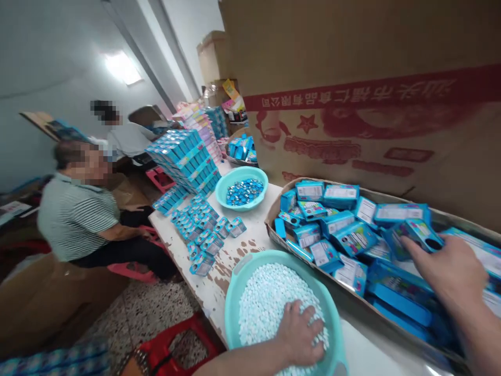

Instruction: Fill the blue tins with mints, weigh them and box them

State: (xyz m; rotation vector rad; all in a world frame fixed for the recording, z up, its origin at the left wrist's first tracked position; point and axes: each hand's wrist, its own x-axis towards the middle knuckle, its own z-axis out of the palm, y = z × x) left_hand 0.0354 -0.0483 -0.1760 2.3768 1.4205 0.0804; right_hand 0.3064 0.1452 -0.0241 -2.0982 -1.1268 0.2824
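Note:
My left hand rests with its fingers spread on a mass of small white candies in a turquoise basin. To the right, my right hand grips a small blue box that has a round dark hole at one end. It is over a long open carton filled with similar blue boxes, lying at many angles. The right fingertips are partly hidden behind the box.
A second turquoise bowl holds blue shiny pieces. Rows of small boxes stand on the worn white table, near a tall stack of blue boxes. A big cardboard box rises behind. A seated person is at left.

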